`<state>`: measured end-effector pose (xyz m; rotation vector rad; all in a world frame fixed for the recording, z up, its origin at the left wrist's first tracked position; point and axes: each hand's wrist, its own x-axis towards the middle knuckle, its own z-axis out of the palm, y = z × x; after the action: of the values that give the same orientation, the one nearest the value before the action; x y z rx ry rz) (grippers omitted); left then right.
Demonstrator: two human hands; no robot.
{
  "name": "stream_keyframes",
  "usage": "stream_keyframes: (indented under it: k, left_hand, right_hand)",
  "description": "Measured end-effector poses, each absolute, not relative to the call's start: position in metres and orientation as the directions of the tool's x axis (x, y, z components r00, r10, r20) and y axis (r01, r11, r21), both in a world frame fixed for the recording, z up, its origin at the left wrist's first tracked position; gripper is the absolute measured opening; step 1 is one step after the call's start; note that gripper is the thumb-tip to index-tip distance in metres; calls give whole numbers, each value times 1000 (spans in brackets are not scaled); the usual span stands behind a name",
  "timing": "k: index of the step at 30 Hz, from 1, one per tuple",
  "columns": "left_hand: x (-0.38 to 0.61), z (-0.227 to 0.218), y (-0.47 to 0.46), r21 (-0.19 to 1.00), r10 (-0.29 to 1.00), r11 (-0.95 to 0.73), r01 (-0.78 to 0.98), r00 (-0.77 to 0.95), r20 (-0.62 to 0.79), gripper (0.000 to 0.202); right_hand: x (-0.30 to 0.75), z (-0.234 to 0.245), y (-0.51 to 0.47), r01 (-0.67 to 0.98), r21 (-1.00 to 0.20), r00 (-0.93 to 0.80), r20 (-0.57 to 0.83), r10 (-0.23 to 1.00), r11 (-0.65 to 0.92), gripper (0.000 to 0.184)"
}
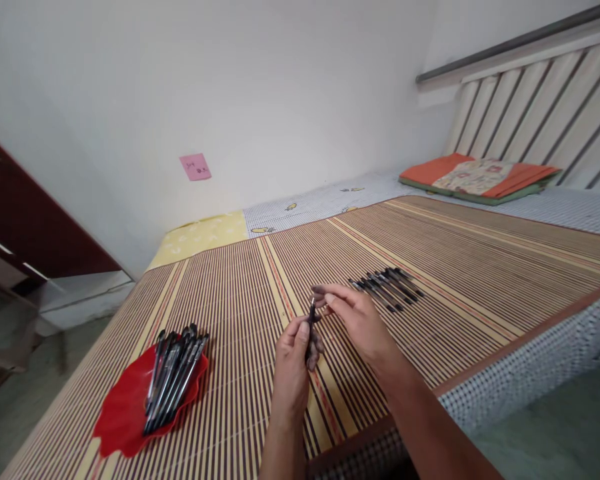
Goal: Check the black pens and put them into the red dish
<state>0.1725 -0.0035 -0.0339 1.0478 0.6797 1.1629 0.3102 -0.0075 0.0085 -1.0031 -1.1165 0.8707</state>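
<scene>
My left hand (294, 360) is closed around a dark pen (311, 327) held upright over the striped bamboo mat (480, 267). The fingers of my right hand (353, 317) pinch at the pen's top end, where a cap seems to sit. Several more pens (173, 377) lie heaped on a red plate (125, 413) at the lower left. A row of several dark pens (386, 288) lies on the mat just beyond my right hand.
The mat covers a bed against a white wall. A folded orange cushion (477, 179) lies at the head end by the slatted headboard (540, 107). A pink note (195, 167) sticks to the wall. Dark wooden furniture (25, 220) stands at the left.
</scene>
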Motion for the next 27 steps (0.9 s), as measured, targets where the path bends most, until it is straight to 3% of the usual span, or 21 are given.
stream_keyframes:
  k: [9, 16, 22, 27]
  left_hand:
    - [171, -33, -5, 955, 934, 21, -297, 347, 87, 36]
    - [172, -32, -7, 964, 946, -11, -267, 310, 97, 39]
    - [178, -34, -8, 969, 954, -112, -220, 250, 167, 35]
    - [180, -32, -7, 958, 969, -49, -282, 218, 113, 37]
  right_hand:
    - [314, 9, -10, -46, -947, 122, 309, 943, 317, 25]
    - [310, 3, -6, -214, -951, 182, 187, 965, 225, 16]
    - [302, -7, -1, -360, -914, 233, 105, 967, 186, 29]
    - [302, -5, -3, -461, -868, 27, 197, 980, 187, 47]
